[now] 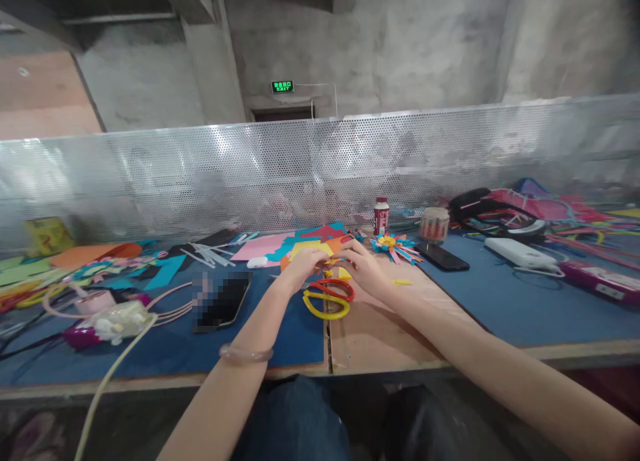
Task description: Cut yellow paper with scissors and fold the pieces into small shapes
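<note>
My left hand (303, 269) and my right hand (361, 266) meet above the middle of the table, fingers bent and pinched around a small piece of yellow paper (329, 264). Its exact shape is partly hidden by my fingers. Just below them lie a red loop (334, 289) and a yellow loop (326, 308), which look like scissors handles. Behind my hands, sheets of coloured paper (267, 245) overlap. A blue, orange and pink paper flower (393, 246) lies to the right of my right hand, and a small yellow strip (403, 282) is nearer.
Left of my forearm lies a dark phone (230, 301), with a cable and power strip (120, 322) farther left. A bottle (381, 216), a jar (434, 224), another phone (443, 256) and a white power bank (523, 256) stand or lie to the right. A perforated metal panel (320, 161) closes the back.
</note>
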Available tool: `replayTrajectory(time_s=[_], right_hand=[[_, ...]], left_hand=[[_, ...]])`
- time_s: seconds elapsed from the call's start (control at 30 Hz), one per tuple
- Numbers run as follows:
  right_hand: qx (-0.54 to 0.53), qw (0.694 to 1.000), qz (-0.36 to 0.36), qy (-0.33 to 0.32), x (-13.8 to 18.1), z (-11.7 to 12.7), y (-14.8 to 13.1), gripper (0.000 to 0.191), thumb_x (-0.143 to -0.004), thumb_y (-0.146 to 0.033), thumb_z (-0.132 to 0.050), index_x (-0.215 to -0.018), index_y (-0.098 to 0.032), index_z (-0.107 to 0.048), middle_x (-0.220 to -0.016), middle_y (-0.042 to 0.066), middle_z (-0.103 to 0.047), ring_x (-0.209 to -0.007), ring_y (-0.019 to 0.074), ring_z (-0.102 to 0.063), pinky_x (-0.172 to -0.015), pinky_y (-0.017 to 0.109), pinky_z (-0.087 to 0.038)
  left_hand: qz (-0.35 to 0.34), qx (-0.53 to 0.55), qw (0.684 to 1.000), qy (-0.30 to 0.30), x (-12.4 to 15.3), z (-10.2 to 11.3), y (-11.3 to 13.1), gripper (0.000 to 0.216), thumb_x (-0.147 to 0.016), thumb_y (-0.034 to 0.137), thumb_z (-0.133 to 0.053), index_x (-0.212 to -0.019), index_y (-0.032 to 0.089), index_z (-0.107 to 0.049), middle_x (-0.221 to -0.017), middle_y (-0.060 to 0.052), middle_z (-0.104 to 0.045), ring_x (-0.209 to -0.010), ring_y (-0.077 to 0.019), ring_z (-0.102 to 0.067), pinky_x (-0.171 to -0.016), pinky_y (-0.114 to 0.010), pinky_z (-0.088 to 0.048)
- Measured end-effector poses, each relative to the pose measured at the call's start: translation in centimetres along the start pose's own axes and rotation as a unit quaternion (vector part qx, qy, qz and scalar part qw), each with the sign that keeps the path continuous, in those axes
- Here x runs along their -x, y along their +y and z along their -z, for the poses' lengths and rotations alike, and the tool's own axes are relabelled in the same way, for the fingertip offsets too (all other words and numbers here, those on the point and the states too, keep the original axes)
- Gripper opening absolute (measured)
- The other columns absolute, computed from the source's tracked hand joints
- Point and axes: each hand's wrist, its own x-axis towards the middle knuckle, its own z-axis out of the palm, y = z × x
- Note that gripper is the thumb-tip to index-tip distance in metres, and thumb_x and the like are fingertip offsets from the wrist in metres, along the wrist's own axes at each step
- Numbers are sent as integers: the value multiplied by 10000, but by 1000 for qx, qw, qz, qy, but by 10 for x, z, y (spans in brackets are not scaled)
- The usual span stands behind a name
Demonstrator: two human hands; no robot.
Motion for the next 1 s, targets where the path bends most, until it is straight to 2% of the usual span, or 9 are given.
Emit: replayTrajectory(time_s=[0.3,0.5,0.77,1.0], right_hand=[[4,1000,5,6,0,-1,-2,150,-835,-156,-431,-827,-206,-573,-858,40,-485,-805,134,-490,-705,253,-417],[16,1000,7,14,1,-1,-2,158,-841,-152,-413,-846,-204,-562,-874,45,-471,-816,132,-487,-703,245,-417],[90,995,47,1,1,-2,-3,162,-850,-211,-411,-873,-200,-571,-910,57,-477,-810,133,-485,-690,238,-413],[94,995,10,8,2,-4,-2,129,-845,-199,-419,-842,-197,-548,-857,42,-486,-747,127,-488,-652,229,-403]], left_hand=[[30,15,999,-23,3,-2,4,127,-656,242,-503,-614,145,-573,-641,-23,-568,-606,-114,-516,-548,-227,-362],[31,25,998,-43,2,-2,3,139,-652,257,-529,-623,131,-581,-608,-19,-557,-583,-109,-505,-513,-225,-339],[43,50,997,-35,4,-3,5,124,-640,235,-567,-624,114,-586,-614,-28,-547,-580,-102,-502,-532,-220,-367],[33,55,997,-44,1,-3,2,150,-656,262,-585,-631,114,-580,-614,-18,-545,-572,-89,-497,-549,-221,-365]])
